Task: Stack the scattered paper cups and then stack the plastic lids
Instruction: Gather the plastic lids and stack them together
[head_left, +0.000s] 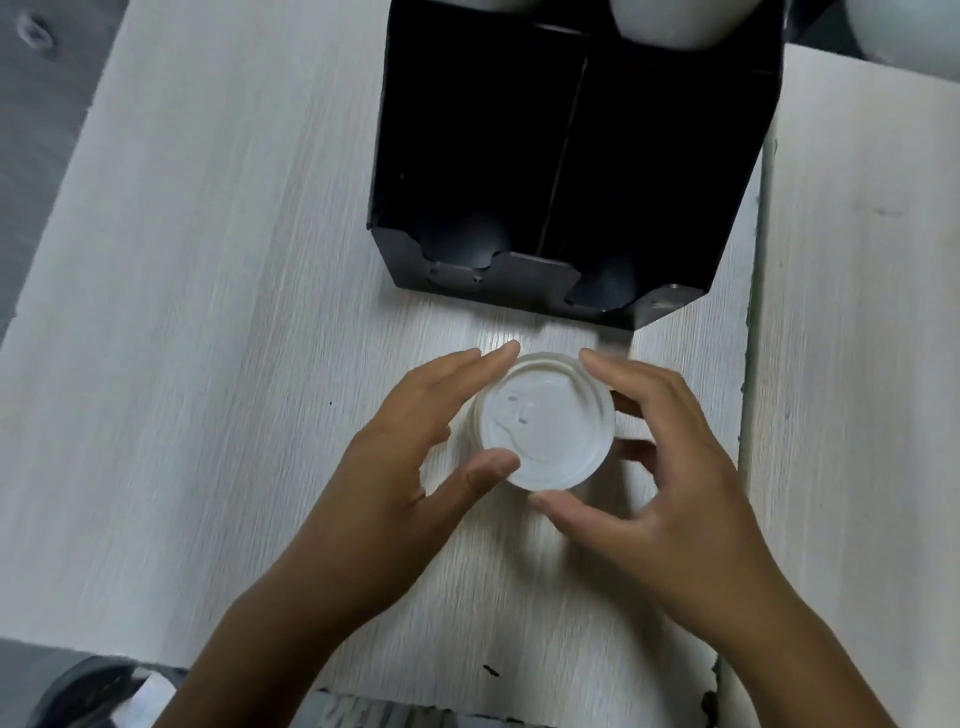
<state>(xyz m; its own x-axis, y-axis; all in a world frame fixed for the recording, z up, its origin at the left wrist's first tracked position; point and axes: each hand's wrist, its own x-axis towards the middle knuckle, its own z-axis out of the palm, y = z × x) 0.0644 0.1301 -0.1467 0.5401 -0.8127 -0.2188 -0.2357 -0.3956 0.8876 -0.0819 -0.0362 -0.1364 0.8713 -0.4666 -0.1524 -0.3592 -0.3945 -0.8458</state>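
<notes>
I see my left hand (415, 441) and right hand (660, 457) cupping what looks like stacked plastic lids (545, 421), fingers curled round the rim, just before the black holder (467, 156).

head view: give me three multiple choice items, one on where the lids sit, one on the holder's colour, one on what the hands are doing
1. Where are the plastic lids?
A. inside the holder
B. on the white table, in front of the holder
C. on the floor

2. What colour is the holder?
A. black
B. red
C. white

3. What are the hands doing?
A. resting flat, away from the lids
B. one holds a cup
C. left hand and right hand hold the lids from both sides

Answers: 1 B, the lids lie on the tabletop short of the holder's front edge. 2 A, its walls are black. 3 C, fingers and thumbs curl round the rim.
</notes>
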